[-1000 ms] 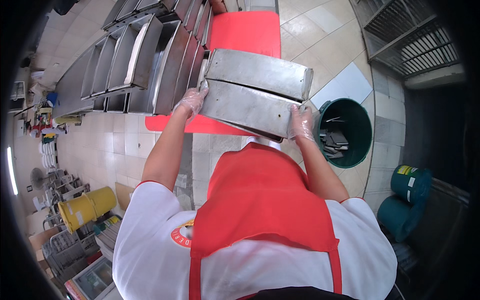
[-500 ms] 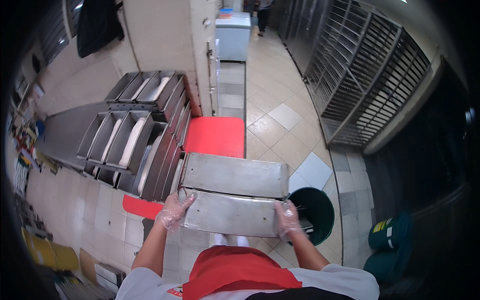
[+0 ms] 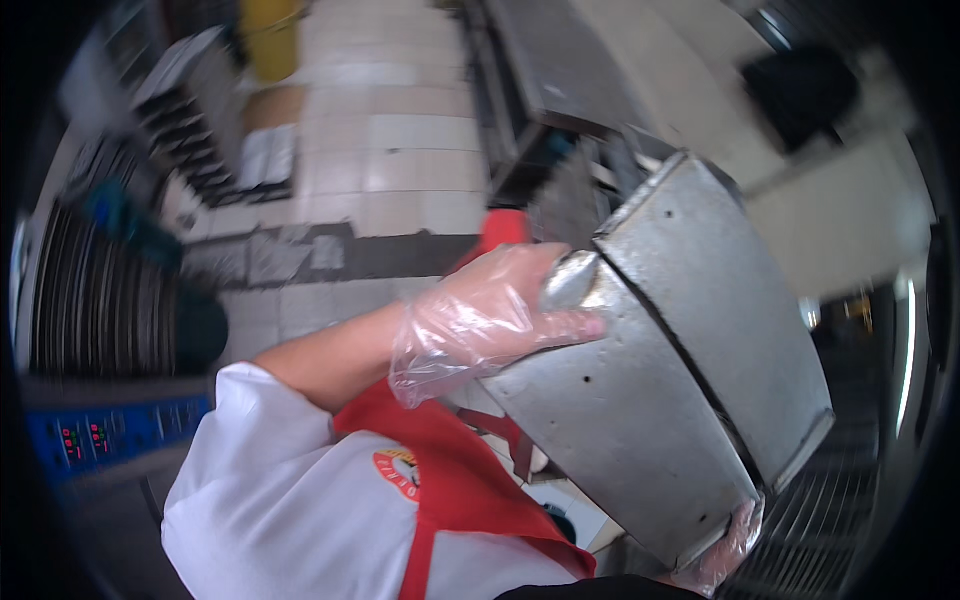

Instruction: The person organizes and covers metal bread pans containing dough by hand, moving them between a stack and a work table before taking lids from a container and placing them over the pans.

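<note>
A joined pair of grey metal loaf pans is held up close in front of me, flat faces up, with a dark gap between the near pan and the far pan. The pair slants down to the right. My left hand, in a clear plastic glove, is closed round the upper left end of the near pan, thumb across its flat face. At the lower right end my right hand, also gloved, grips the near pan; most of its palm is hidden. The undersides of the pans do not show.
Beyond the pans stand a steel table and blurred metal pans with a red surface. To the left are stacked dark trays, a blue control panel and a yellow bin.
My view has swung to the left and tilted, and the pans have been lifted nearer and turned at a slant. Both hands still hold their ends.
</note>
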The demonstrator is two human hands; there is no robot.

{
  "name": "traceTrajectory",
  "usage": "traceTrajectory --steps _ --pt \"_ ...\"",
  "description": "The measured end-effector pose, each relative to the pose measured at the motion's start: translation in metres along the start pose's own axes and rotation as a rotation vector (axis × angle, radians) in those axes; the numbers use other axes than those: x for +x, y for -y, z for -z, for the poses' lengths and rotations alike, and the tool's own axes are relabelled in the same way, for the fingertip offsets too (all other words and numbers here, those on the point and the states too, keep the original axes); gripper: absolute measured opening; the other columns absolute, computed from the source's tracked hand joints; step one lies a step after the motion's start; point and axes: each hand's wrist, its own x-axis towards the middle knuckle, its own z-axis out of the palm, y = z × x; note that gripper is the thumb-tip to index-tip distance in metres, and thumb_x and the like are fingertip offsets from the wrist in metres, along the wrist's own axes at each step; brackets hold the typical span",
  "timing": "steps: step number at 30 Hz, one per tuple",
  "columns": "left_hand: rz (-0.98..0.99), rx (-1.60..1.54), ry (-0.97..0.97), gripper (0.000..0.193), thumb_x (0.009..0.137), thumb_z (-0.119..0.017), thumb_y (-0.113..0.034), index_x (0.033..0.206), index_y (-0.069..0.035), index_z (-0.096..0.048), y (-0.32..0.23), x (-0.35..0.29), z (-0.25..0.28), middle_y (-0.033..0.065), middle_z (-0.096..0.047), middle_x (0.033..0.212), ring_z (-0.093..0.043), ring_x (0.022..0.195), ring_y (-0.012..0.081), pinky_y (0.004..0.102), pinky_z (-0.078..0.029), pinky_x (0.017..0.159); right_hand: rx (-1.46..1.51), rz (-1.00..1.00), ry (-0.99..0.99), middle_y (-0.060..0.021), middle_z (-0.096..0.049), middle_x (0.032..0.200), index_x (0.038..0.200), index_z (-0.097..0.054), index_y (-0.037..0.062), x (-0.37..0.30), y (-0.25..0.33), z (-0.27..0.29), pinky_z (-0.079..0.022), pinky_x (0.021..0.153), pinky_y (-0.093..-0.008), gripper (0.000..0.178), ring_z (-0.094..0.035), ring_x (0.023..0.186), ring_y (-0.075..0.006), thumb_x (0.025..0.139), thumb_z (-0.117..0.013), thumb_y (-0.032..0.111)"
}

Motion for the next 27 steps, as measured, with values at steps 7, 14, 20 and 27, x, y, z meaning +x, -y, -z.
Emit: traceTrajectory --steps 7,14,20,27 --pt "0.117 0.104 -0.456 0.056 0.087 -0.079 -0.033 0.124 0.003 -0.059 0.034 -0.113 0.180 0.0144 -0.069 0.110 -0.065 0.102 0.0198 0.0347 -0.050 0.093 0.215 -0.024 0.294 -0.0172 -0.060 0.127 0.142 -0.047 -0.0058 0.016 0.096 -0.243 -0.046 0.099 -0.0368 0.057 -0.058 0.111 -0.0230 0.099 -0.062 0.028" --pt "0.266 0.173 -0.972 0.067 0.083 -0.082 -0.039 0.124 0.007 -0.057 0.149 -0.162 0.317 0.0242 -0.069 0.112 -0.068 0.107 0.0314 0.0374 -0.050 0.096 -0.099 0.237 0.755 -0.0129 -0.066 0.109 0.130 -0.057 -0.0082 0.090 0.169 -0.543 -0.046 0.093 -0.0324 0.056 -0.058 0.099 -0.0193 0.093 -0.073 0.031" --pt "0.201 -0.122 -1.380 0.050 0.081 -0.085 -0.024 0.119 0.001 -0.061 0.238 -0.153 0.467 0.0134 -0.071 0.104 -0.066 0.096 0.0172 0.0334 -0.052 0.088 -0.110 0.433 1.100 -0.0070 -0.063 0.090 0.111 -0.061 -0.0079 0.080 0.274 -0.857 -0.047 0.078 -0.0297 0.048 -0.052 0.084 -0.0134 0.085 -0.081 0.028" --pt "0.405 -0.041 -1.750 0.045 0.079 -0.086 -0.015 0.113 0.000 -0.061 0.448 -0.104 0.646 0.0108 -0.070 0.103 -0.066 0.094 0.0183 0.0338 -0.053 0.085 -0.407 0.439 1.420 -0.0239 -0.070 0.110 0.125 -0.060 -0.0074 0.018 0.290 -1.300 -0.052 0.091 -0.0406 0.079 -0.068 0.103 -0.0322 0.074 -0.086 0.046"
